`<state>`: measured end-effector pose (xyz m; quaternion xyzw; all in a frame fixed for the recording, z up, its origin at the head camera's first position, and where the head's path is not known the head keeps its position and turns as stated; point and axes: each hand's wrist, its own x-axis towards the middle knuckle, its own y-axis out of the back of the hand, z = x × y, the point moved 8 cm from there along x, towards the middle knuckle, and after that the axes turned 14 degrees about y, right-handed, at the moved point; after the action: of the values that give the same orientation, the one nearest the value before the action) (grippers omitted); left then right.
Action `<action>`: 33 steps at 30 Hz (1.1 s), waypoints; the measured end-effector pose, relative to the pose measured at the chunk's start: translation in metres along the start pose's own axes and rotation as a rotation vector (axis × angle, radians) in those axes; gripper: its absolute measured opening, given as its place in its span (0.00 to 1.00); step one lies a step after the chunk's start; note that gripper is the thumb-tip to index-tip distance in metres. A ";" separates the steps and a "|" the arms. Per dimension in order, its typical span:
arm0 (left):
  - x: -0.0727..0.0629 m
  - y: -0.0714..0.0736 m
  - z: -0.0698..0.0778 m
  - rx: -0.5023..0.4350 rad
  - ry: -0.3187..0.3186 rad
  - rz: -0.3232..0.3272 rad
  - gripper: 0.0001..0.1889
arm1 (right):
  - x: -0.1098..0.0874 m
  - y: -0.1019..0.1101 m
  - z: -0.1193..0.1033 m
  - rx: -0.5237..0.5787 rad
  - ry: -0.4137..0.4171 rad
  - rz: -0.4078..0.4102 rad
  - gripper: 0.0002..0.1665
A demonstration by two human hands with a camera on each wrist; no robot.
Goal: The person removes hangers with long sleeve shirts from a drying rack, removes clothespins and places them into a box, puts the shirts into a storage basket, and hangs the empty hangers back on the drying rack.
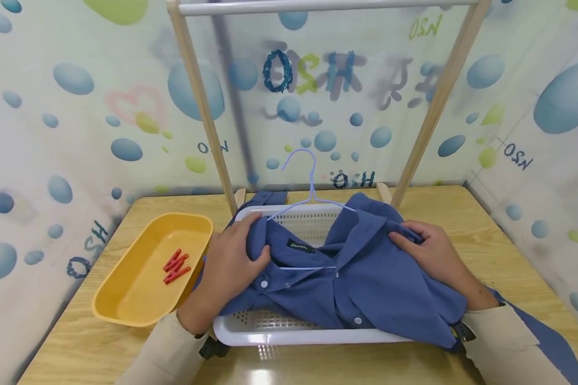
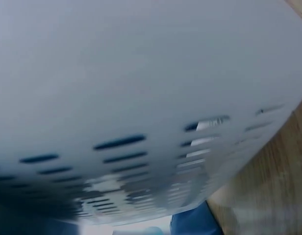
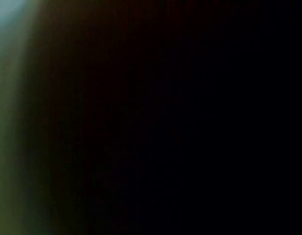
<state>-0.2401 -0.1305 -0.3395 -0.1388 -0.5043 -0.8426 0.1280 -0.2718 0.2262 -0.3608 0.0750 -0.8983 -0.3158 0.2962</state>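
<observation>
A blue button shirt (image 1: 380,272) lies spread over a white perforated basket (image 1: 289,338), its collar toward the back. Inside the neck opening sits a light-blue clothes hanger (image 1: 312,182), its hook standing up above the collar. My left hand (image 1: 228,262) grips the shirt at the left side of the collar, thumb on the front. At the right shoulder, my right hand (image 1: 433,256) pinches the cloth between thumb and fingers. Only the basket's wall (image 2: 141,73) fills most of the left wrist view. The right wrist view is almost wholly dark.
Left of the basket stands a yellow tray (image 1: 125,291) holding several red clothespins (image 1: 175,264). Behind the basket rises a wooden rack (image 1: 433,117) with a white rod (image 1: 318,7) across its top. One shirt sleeve (image 1: 541,334) trails over the wooden table (image 1: 501,256) at right.
</observation>
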 end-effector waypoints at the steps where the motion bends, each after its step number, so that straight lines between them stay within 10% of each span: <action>1: -0.001 0.000 0.000 -0.004 -0.011 0.011 0.32 | 0.000 0.000 0.000 0.001 0.001 0.002 0.10; 16: -0.012 0.008 0.016 -0.095 -0.227 0.142 0.30 | 0.000 0.013 -0.027 -0.144 0.268 0.149 0.16; 24: -0.018 0.010 0.023 -0.113 -0.313 0.156 0.32 | -0.002 0.014 -0.054 -0.423 0.490 0.220 0.11; 33: -0.017 0.007 0.022 -0.109 -0.306 0.103 0.31 | -0.002 0.004 -0.066 -0.459 0.641 0.295 0.35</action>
<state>-0.2190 -0.1127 -0.3297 -0.2982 -0.4636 -0.8300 0.0851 -0.2318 0.1960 -0.3181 -0.0280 -0.6682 -0.4224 0.6118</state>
